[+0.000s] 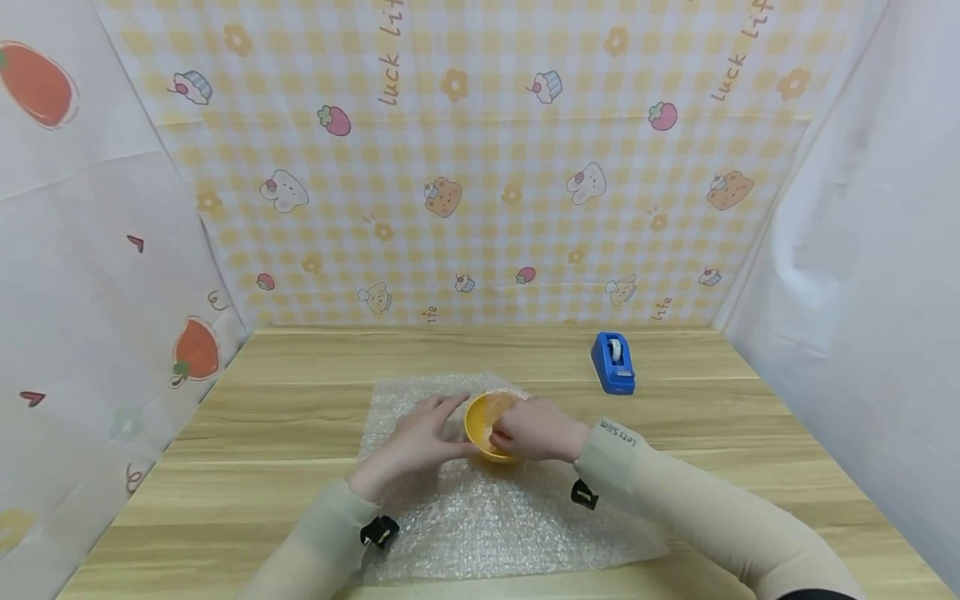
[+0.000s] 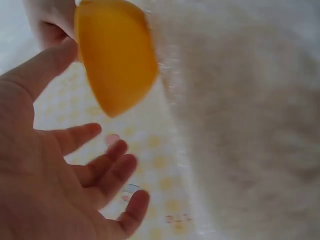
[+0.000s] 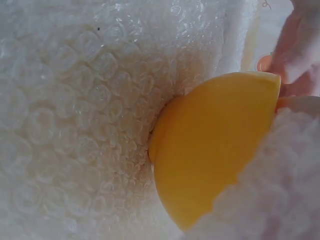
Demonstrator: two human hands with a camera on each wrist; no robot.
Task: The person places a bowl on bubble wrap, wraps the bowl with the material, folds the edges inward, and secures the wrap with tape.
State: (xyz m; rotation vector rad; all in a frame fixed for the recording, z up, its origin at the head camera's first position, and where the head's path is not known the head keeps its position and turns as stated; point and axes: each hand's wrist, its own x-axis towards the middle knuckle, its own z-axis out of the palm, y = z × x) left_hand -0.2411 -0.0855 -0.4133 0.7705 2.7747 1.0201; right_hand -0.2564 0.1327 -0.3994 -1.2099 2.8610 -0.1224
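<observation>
A yellow bowl stands upright on a sheet of bubble wrap. My left hand is beside the bowl's left side, fingers spread, with the thumb tip at the rim in the left wrist view. Over the bowl's right side, my right hand reaches in with curled fingers. Crumpled bubble wrap hangs over the bowl's edge in the right wrist view, under the right hand. The right fingertips are hidden inside the bowl.
A blue tape dispenser with a roll of tape stands at the back right of the wooden table. A yellow checked cloth hangs behind the table, and pale cloths hang on both sides.
</observation>
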